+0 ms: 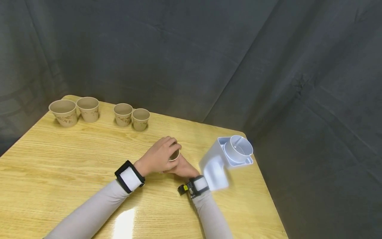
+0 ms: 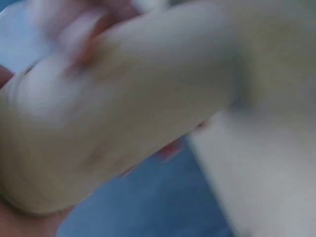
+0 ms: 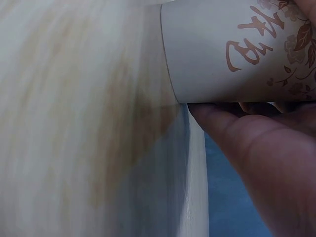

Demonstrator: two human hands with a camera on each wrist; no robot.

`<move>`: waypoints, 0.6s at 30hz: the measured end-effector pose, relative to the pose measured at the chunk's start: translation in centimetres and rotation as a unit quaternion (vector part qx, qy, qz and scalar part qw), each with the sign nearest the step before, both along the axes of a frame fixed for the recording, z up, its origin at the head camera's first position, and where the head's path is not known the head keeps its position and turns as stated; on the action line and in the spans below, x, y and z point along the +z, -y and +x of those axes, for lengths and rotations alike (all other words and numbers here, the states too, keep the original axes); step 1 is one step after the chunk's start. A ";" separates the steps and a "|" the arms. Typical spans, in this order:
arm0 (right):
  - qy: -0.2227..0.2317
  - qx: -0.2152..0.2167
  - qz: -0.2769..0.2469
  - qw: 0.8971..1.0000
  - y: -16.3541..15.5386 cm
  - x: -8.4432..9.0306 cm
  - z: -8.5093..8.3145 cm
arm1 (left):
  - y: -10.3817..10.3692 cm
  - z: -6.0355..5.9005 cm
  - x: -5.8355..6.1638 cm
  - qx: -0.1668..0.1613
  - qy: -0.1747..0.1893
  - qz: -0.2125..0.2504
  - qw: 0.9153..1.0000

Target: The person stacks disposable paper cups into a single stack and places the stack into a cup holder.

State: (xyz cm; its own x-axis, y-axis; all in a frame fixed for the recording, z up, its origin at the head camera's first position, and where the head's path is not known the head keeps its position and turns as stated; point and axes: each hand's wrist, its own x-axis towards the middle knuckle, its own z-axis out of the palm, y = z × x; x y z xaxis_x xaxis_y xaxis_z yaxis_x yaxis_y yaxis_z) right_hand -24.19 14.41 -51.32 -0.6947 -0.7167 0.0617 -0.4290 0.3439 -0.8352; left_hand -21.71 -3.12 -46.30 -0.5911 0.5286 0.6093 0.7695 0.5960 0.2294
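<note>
Both hands meet mid-bench [image 1: 89,159] around one paper cup [image 1: 174,155], the left hand [image 1: 158,158] curled over its top and side, the right hand [image 1: 182,168] cupped beneath and gripping it too, with a white holder [image 1: 222,159] just right of them.

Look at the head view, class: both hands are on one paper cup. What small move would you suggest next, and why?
Probably carry the paper cup right toward the white dispenser. Both the left hand and right hand grip it, and the dispenser's round opening stands empty close beside them.
</note>
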 end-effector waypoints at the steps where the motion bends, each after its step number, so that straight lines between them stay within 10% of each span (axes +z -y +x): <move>1: -0.003 -0.001 0.001 1.000 -0.1 0.0 0.1 | -0.2 0.0 -0.4 0.008 0.002 -0.006 1.000; 18: -0.039 -0.012 0.023 0.999 0.0 0.6 0.4 | -0.7 0.2 -1.5 0.032 0.027 0.017 0.999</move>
State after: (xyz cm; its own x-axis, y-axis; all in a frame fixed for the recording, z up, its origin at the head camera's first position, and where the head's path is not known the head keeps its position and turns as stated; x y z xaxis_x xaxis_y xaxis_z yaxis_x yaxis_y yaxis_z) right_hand -23.84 14.38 -50.77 -0.7066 -0.7026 0.0841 -0.4832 0.3922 -0.7827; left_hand -21.56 -2.38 -47.80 -0.6553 0.4680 0.5929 0.7160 0.6350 0.2901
